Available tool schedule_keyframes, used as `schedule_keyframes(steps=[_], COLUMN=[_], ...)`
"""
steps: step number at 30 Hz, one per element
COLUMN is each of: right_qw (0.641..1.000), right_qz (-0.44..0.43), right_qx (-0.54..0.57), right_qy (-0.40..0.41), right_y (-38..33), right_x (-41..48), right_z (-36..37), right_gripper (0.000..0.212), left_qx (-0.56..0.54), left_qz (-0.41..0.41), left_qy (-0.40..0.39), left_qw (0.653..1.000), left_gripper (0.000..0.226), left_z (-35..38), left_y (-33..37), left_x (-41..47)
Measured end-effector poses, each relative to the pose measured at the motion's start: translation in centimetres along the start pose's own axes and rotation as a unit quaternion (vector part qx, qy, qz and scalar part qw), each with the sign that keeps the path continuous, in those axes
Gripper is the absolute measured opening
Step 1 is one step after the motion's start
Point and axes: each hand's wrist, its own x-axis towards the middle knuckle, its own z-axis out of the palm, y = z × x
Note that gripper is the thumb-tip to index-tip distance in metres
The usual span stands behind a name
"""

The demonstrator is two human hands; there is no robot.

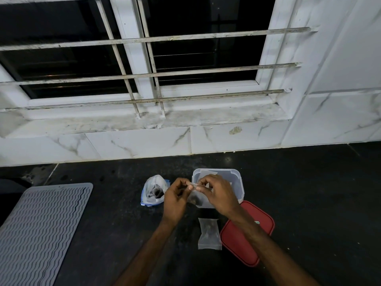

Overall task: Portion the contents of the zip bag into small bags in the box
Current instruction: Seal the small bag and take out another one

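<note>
Zip bag (154, 191) lies on the black counter (115, 223) just left of the clear box (238, 182); left hand (175, 198) and right hand (218, 195) pinch a small bag (194, 198) by its top edge, below a barred window (185, 58) set in white marble-veined tiles (136, 145)

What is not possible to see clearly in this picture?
Head view only:
Seal of the held small bag: covered by the left hand and right hand.
Inside of the box: mostly behind the right hand.
Contents of the zip bag: dark, too small to identify.
The grey mat: cut by the left edge.
</note>
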Motion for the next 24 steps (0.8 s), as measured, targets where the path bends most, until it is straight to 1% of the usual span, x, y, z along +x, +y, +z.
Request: schedule_keyframes(steps=[3,6,8,10,12,14,17,18,19,20,21,22,23,24], right_qw=[0.997,0.997,0.997,0.997,0.997,0.999,0.998,0.997,0.995,0.995,0.996,0.996,0.997,0.995], right_qz=[0.058,0.048,0.047,0.062,0.061,0.045,0.036,0.041,0.052,0.058,0.056,0.054,0.046,0.028], right_qx=[0.04,0.002,-0.005,0.021,0.039,0.011,-0.051,-0.067,-0.076,-0.07,-0.06,-0.055,-0.065,-0.092], right_qy=[0.031,0.054,0.062,0.049,0.014,-0.008,0.012,0.019,0.024,0.032,0.041,0.04,0.018,-0.029], right_y=[0.7,0.7,0.6,0.9,1.3,1.5,1.7,1.9,2.0,2.3,2.4,2.7,2.9,3.2], right_x=[0.1,0.0,-0.1,-0.2,-0.3,-0.6,-1.9,-2.6,-3.5,-4.5,-5.4,-6.4,-7.5,-8.4], right_z=[-0.4,-0.5,-0.5,-0.5,-0.6,-0.7,-0.9,-0.8,-0.6,-0.3,-0.1,0.1,0.2,0.4], right_gripper=[0.011,0.013,0.013,0.011,0.01,0.01,0.009,0.012,0.021,0.029,0.031,0.027,0.021,0.018], left_qx=[-0.015,-0.015,-0.012,-0.006,-0.006,-0.004,0.032,0.043,0.044,0.036,0.029,0.024,0.025,0.026], left_qz=[-0.002,0.002,0.007,0.009,0.011,0.009,0.018,0.017,0.011,-0.002,-0.015,-0.022,-0.026,-0.029], left_qy=[0.007,0.0,-0.003,-0.002,0.005,0.004,-0.01,-0.01,-0.007,-0.001,0.008,0.02,0.03,0.037], left_qw=[1.0,1.0,1.0,1.0,1.0,1.0,0.999,0.999,0.999,0.999,0.999,0.999,0.999,0.999], left_gripper=[0.009,0.008,0.006,0.005,0.005,0.005,0.006,0.007,0.008,0.008,0.007,0.007,0.007,0.008], left_z=[0.3,0.6,0.7,0.8,1.0,1.0,0.4,0.2,0.0,-0.1,-0.3,-0.4,-0.6,-0.7], left_y=[0.1,-0.1,0.0,0.1,0.1,-0.3,-1.6,-2.0,-2.4,-2.7,-2.9,-3.2,-3.5,-3.7], left_x=[-0.2,-0.3,-0.3,-0.4,-0.7,-1.1,-1.9,-2.1,-2.4,-2.6,-2.8,-2.9,-3.1,-3.2])
